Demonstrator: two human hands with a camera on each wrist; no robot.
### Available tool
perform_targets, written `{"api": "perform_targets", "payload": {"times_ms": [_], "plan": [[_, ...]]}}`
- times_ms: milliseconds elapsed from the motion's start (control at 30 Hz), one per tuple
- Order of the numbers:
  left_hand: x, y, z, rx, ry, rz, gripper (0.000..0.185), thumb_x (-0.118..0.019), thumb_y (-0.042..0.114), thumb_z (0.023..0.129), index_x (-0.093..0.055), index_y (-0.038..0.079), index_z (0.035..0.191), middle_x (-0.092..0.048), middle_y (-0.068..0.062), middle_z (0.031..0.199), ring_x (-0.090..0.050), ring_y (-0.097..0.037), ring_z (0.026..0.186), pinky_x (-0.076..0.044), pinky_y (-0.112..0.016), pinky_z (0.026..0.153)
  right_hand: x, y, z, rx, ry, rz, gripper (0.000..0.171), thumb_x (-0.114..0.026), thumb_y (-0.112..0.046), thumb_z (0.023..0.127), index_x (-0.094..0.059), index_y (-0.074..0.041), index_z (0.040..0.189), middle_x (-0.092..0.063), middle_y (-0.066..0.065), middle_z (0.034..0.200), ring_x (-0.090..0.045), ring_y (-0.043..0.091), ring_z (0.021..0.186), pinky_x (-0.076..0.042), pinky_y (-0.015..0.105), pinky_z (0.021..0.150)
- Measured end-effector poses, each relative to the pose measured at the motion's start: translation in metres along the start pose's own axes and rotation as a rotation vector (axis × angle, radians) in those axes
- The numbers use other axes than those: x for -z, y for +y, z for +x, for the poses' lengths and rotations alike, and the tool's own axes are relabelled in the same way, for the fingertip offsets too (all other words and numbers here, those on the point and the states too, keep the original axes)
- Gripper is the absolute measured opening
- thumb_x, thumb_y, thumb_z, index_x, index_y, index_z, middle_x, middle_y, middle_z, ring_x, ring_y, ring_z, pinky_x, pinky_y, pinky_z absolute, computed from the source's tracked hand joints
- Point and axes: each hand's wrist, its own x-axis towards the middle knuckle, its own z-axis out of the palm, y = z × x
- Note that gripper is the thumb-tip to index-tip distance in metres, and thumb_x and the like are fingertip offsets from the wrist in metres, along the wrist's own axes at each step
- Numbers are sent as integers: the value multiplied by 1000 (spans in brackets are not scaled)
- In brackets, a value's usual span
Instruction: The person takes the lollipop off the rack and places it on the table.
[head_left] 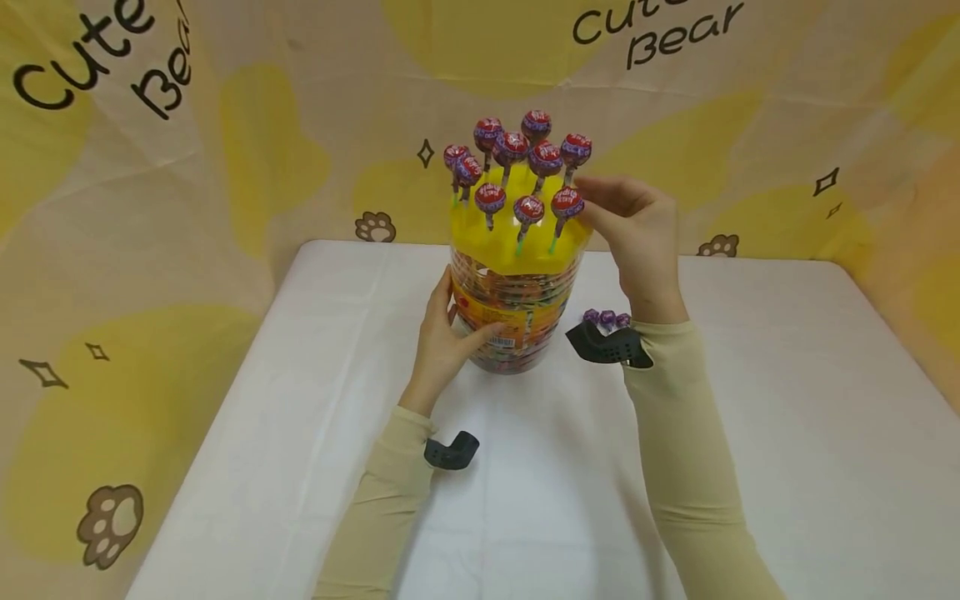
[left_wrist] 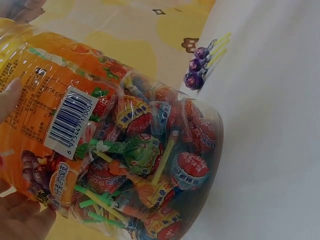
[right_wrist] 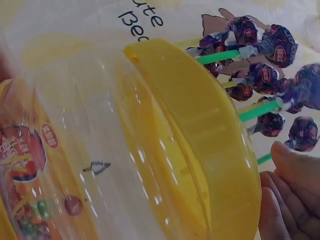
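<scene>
A clear ribbed jar with an orange label stands on the white table, with wrapped lollipops inside. Its yellow lid bears several red-and-purple lollipops standing on their sticks. My left hand grips the jar's lower left side, thumb across the label near the barcode. At the lid's right edge, my right hand has thumb and curled fingers around the stick of the right-side lollipop. In the right wrist view its green stick shows beside the thumb, partly hidden by it.
Several purple-wrapped lollipops with yellow sticks lie on the white tabletop, right of the jar and partly behind my right wrist in the head view. A yellow patterned cloth hangs behind and beside the table.
</scene>
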Motion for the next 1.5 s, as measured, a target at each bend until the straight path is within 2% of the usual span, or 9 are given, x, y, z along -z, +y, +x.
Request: {"api": "perform_targets", "payload": {"times_ms": [267,500,633,967,1233,1500], "plan": [[-1,0,-1,-2,-1,-15,96,-77,23,80,-14,10,151,-22,-9,153,-22,-22,140,-26,-39,113,-9,-5,2,12,10,4,14,-72,2,80,-72,3,94,-70,7,93,-63,22,88,-55,25,80],[1,1,-1,0,3,0,97,-77,24,80,-13,10,151,-22,-9,153,-22,-22,140,-27,-39,113,-14,-6,3,59,24,-57,8,-72,0,80,-73,1,88,-68,5,85,-62,21,79,-56,23,74],[0,1,0,10,-2,-3,96,-77,24,80,-14,11,151,-22,-9,153,-22,-22,140,-27,-39,113,-16,-7,5,56,41,-37,6,-72,1,80,-73,1,86,-68,5,83,-62,20,78,-56,22,73],[0,1,1,22,-2,-2,97,-78,25,79,-15,11,151,-23,-8,153,-23,-22,140,-27,-40,112,-16,-6,9,44,52,42,7,-71,4,81,-74,-1,85,-68,6,85,-62,20,80,-55,23,77],[1,1,1,11,-4,0,97,-78,24,79,-14,11,151,-22,-9,153,-22,-22,140,-27,-39,112,-14,-9,10,59,18,54,5,-72,0,81,-74,-1,86,-69,4,85,-61,21,84,-53,25,84],[1,2,1,20,-5,-4,98,-78,23,79,-14,11,151,-21,-9,153,-21,-22,140,-27,-39,112,-9,-13,8,71,-7,83,11,-73,-3,81,-72,5,89,-70,7,94,-61,24,91,-52,28,87]]}}
